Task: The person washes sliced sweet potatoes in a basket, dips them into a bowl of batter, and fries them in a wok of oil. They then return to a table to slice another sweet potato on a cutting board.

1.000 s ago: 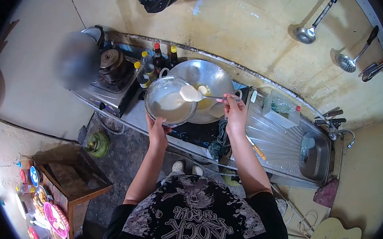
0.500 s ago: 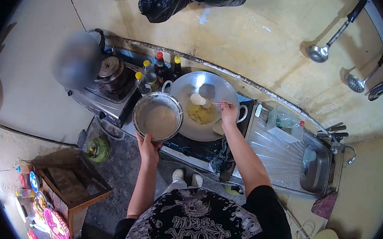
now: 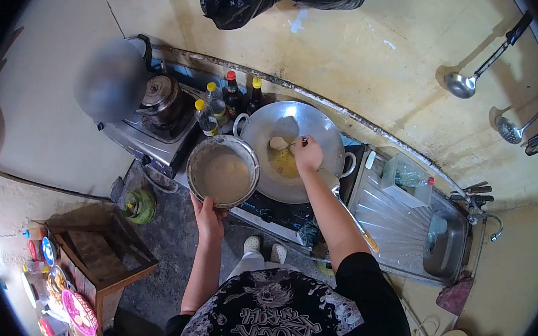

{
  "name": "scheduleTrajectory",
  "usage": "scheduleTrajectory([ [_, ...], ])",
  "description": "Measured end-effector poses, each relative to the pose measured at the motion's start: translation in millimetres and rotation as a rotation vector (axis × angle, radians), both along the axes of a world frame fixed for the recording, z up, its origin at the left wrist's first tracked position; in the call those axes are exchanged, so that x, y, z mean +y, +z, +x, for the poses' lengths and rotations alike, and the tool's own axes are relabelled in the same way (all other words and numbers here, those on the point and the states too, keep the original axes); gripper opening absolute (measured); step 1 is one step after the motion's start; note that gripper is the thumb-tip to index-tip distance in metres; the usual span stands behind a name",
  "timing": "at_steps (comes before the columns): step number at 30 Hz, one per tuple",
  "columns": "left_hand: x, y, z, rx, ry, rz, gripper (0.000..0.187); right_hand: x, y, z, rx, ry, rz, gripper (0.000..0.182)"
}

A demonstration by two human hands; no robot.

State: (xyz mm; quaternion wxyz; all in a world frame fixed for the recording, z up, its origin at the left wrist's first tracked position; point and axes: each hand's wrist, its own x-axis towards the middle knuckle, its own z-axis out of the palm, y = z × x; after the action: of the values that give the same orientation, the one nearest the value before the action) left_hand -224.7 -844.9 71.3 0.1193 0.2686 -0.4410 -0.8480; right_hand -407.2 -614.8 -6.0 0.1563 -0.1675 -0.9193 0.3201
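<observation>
Right hand (image 3: 308,154) over wok (image 3: 324,131); black stovetop (image 3: 281,211); stained wall (image 3: 408,84)

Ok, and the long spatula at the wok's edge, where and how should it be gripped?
I'd take its orange handle from above, on the person's right: it points away from the wok, over the draining board, while the blade is wok-side and the right forearm runs close along the shaft's left.

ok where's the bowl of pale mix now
In the head view, the bowl is in the left hand, at the left of the wok and nearer the person than the bottles.
</observation>
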Motion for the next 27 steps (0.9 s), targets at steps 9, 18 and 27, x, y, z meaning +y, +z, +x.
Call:
scheduleTrajectory([
  [9,2,7,5,-0.034,0.011,0.004,0.056,8,33,21,-0.002,0.061,0.124,0.025],
  [18,8,9,13,-0.07,-0.045,-0.044,0.055,28,57,60,0.213,0.085,-0.775,0.017],
  [27,31,23,34,-0.034,-0.228,-0.058,0.067,4,132,143,0.262,0.338,-0.823,0.013],
])
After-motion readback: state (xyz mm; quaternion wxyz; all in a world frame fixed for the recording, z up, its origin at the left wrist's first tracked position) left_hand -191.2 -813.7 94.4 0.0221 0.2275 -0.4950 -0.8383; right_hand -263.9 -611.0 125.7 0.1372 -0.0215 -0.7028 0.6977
